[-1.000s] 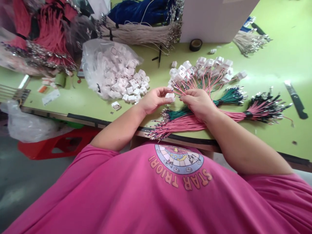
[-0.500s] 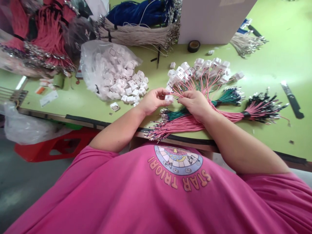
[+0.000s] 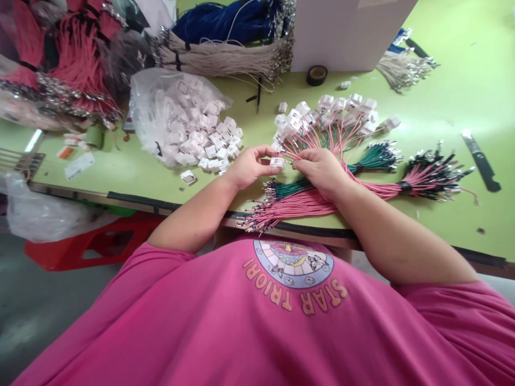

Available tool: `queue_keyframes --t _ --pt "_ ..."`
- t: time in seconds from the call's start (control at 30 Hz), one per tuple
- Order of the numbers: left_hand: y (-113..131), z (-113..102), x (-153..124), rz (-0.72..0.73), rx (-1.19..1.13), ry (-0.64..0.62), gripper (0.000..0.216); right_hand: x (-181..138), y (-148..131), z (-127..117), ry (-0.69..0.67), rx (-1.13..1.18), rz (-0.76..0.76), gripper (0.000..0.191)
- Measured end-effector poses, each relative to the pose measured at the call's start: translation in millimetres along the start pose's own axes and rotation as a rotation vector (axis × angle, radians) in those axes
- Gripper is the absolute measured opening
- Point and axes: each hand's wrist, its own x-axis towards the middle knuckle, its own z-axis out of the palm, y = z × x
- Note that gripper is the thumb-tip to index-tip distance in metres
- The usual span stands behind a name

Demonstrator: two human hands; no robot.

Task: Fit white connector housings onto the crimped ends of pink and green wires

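Note:
My left hand (image 3: 248, 166) pinches a small white plastic connector (image 3: 277, 161) between thumb and fingers. My right hand (image 3: 322, 170) is closed just to its right, fingertips pinching a thin wire end at the connector; the wire itself is barely visible. Under my right wrist lie a bundle of pink wires (image 3: 306, 202) and a bundle of green wires (image 3: 295, 187) with metal terminals. Beyond my hands sits a fan of finished white connectors with pink and green wires (image 3: 330, 120).
A clear bag spilling loose white connectors (image 3: 189, 126) lies left of my hands on the green table (image 3: 454, 80). Red, grey and blue wire bundles fill the back left (image 3: 80, 59). A tape roll (image 3: 316, 75), a white box (image 3: 346, 32) and a dark tool (image 3: 480, 161) lie around.
Both hands stay together at the connector with only small finger shifts; the view has drifted slightly.

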Motion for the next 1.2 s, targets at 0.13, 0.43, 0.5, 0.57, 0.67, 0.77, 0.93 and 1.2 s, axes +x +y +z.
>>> queue_keyframes --t 0.13,0.43,0.5,0.57,0.67,0.77,0.93,1.2 --pt "4.0 1.6 -2.3 -0.012 0.009 0.017 0.051 0.7 1.9 0.6 -0.007 0.01 -0.004 0.016" --pt "7.4 9.0 -2.4 0.03 0.113 -0.047 0.051 0.5 0.4 1.6 -0.078 -0.021 -0.029 0.019" --pt "9.6 12.2 -1.9 0.028 0.118 -0.036 0.052 0.9 2.1 1.7 -0.061 -0.015 -0.039 0.018" --pt "11.4 14.3 -1.5 0.026 0.107 -0.019 0.049 1.2 3.9 1.7 -0.021 0.003 -0.035 0.015" --pt "11.5 15.4 -1.0 0.014 0.097 -0.004 0.048 1.6 5.0 1.9 0.005 0.022 -0.043 0.012" --pt "9.0 15.1 -0.5 -0.014 0.106 -0.027 0.051 1.9 4.5 2.0 -0.014 0.018 -0.056 0.014" --pt "5.9 7.4 -0.4 -0.024 0.055 0.014 0.044 1.4 5.0 -0.1 0.018 0.148 -0.025 0.015" --pt "9.8 -1.1 0.6 -0.135 -0.16 0.083 0.038 -1.8 -1.2 -13.1 0.169 -0.006 -0.112 0.009"
